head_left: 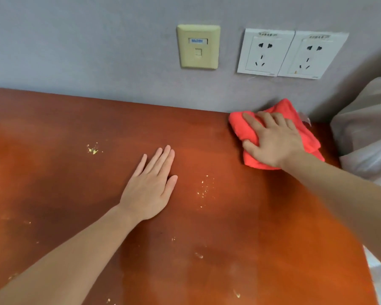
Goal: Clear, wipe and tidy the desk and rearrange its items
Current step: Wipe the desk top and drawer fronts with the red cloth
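The right hand (275, 142) presses a folded red cloth (238, 127) onto the far right corner of the desk (53, 190), touching or nearly touching the wall (97, 51); its fingers lie spread and nearly flat on top of the cloth, the thumb along the near edge, so it pushes rather than pinches. The left hand (150, 186) rests palm down near the middle of the desk, fingers straight and close together, holding nothing, and seems to steady the body. The step in hand looks like wiping; to do it well, the palm should keep even weight on the cloth, draw it from the wall edge toward the front in overlapping strokes, and pass over the pale flecks (92, 149) left of the resting hand and the scatter (204, 188) to its right; whether these are crumbs or chips in the finish I cannot tell, so a light first pass seems wise; the left hand will need to lift out of the way. No box, tray, cup or other container shows; pale bedding (365, 119) lies just beside the desk's right end.
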### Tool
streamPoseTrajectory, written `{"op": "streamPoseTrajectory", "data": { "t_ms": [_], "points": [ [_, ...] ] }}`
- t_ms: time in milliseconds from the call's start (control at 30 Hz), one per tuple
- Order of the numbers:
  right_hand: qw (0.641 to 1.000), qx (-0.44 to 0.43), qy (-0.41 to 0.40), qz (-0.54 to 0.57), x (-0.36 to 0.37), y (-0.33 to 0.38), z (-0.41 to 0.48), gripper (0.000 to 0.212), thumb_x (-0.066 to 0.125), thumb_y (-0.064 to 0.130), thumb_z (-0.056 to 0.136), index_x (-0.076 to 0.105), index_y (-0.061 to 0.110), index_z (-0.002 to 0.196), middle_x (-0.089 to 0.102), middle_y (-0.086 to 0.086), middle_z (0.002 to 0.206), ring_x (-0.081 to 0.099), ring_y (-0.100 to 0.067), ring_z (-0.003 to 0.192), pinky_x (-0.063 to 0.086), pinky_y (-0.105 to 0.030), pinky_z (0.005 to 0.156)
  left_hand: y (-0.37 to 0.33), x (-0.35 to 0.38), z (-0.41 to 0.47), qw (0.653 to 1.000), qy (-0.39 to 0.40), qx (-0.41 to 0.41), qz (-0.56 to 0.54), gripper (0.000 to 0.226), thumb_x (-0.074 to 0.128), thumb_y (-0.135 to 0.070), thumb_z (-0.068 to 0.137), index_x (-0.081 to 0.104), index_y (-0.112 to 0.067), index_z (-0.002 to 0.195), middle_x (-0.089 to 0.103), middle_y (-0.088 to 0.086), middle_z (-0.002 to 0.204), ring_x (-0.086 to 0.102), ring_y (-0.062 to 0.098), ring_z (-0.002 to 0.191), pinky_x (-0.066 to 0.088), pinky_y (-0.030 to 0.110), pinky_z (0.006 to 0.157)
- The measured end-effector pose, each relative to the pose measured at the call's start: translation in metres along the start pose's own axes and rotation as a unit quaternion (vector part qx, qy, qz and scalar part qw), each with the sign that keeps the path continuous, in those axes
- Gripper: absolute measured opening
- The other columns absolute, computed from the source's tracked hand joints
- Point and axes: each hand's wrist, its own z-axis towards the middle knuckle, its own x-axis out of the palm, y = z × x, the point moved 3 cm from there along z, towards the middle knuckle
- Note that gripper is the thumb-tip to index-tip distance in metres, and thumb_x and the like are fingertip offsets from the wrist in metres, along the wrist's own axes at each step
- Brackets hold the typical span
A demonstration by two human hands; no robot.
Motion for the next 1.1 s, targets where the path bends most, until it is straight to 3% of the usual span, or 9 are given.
{"op": "streamPoseTrajectory", "data": {
  "t_ms": [133,233,367,567,633,733,833,933,1100],
  "points": [
    [0.981,0.177,-0.006,0.073,0.012,0.038,0.013,0.070,0.039,0.054,0.091,0.024,0.028,0.153,0.023,-0.002,0.160,0.021,-0.031,0.142,0.018,-0.048,0.113,-0.001,0.001,0.000,1.000,-0.007,0.002,0.009,0.069,-0.009,-0.050,0.095,-0.006,-0.019,0.157,-0.008,-0.006,0.164,-0.012,0.007,0.150,-0.006,0.035,0.123],
    [0.994,0.074,-0.002,0.083,0.009,0.079,0.012,0.070,0.034,0.057,0.086,0.027,0.033,0.152,0.027,0.004,0.159,0.025,-0.028,0.140,0.020,-0.047,0.111,0.000,0.001,-0.001,1.000,-0.010,0.003,0.012,0.068,-0.006,-0.049,0.097,-0.003,-0.018,0.157,-0.004,-0.005,0.165,-0.008,0.008,0.151,-0.002,0.037,0.124],
    [0.995,-0.086,0.012,0.055,-0.002,0.051,0.020,0.082,0.016,0.066,0.072,0.032,0.043,0.148,0.038,0.010,0.153,0.033,-0.024,0.135,0.026,-0.044,0.105,0.000,0.001,0.000,1.000,-0.003,0.007,0.016,0.068,-0.002,-0.049,0.098,0.003,-0.016,0.158,0.002,-0.002,0.165,-0.002,0.011,0.152,0.004,0.040,0.125],
    [0.986,0.137,-0.025,0.088,0.010,0.087,0.049,0.063,0.039,0.053,0.090,0.032,0.032,0.149,0.034,-0.002,0.153,0.026,-0.034,0.137,0.019,-0.050,0.110,-0.002,0.002,0.000,1.000,-0.005,-0.001,0.025,0.071,-0.007,-0.049,0.095,-0.001,-0.017,0.158,-0.004,-0.004,0.165,-0.007,0.009,0.151,0.000,0.038,0.125],
    [0.986,0.118,-0.016,0.117,0.004,0.110,0.053,0.061,0.043,0.053,0.089,0.036,0.033,0.147,0.037,0.000,0.152,0.027,-0.035,0.136,0.019,-0.050,0.109,-0.002,0.002,0.000,1.000,-0.005,-0.001,0.022,0.072,-0.007,-0.049,0.095,-0.001,-0.017,0.158,-0.005,-0.004,0.165,-0.007,0.009,0.151,0.000,0.038,0.125],
    [0.993,-0.016,-0.016,0.115,-0.001,0.119,0.044,0.060,0.047,0.058,0.085,0.042,0.042,0.143,0.043,0.009,0.148,0.032,-0.029,0.133,0.024,-0.045,0.104,-0.001,0.001,0.000,1.000,0.001,-0.006,0.018,0.071,-0.004,-0.048,0.096,-0.001,-0.016,0.159,-0.005,-0.004,0.166,-0.008,0.008,0.151,-0.001,0.039,0.124],
    [0.991,-0.092,0.010,0.101,-0.001,0.099,0.034,0.066,0.040,0.065,0.077,0.037,0.052,0.142,0.040,0.014,0.150,0.024,-0.025,0.142,0.014,-0.049,0.111,-0.001,0.001,0.001,1.000,0.010,-0.007,0.015,0.063,0.007,-0.044,0.102,-0.002,-0.016,0.158,-0.008,-0.004,0.166,-0.009,0.008,0.151,-0.003,0.039,0.124],
    [0.992,-0.069,0.044,0.093,0.004,0.089,0.037,0.061,0.040,0.067,0.084,0.026,0.059,0.143,0.025,0.014,0.158,0.007,-0.025,0.150,0.000,-0.058,0.116,-0.001,0.001,0.001,1.000,0.014,-0.006,0.014,0.061,0.012,-0.043,0.105,-0.002,-0.017,0.158,-0.008,-0.004,0.166,-0.009,0.008,0.151,-0.003,0.039,0.124],
    [0.990,-0.018,0.044,0.131,0.001,0.098,0.026,0.050,0.039,0.057,0.092,0.032,0.058,0.141,0.026,0.019,0.158,0.014,-0.021,0.149,0.007,-0.056,0.116,-0.001,0.002,0.000,1.000,0.016,-0.007,0.005,0.060,0.012,-0.042,0.106,-0.003,-0.016,0.158,-0.009,-0.003,0.166,-0.010,0.009,0.151,-0.005,0.037,0.124]
  ]
}}
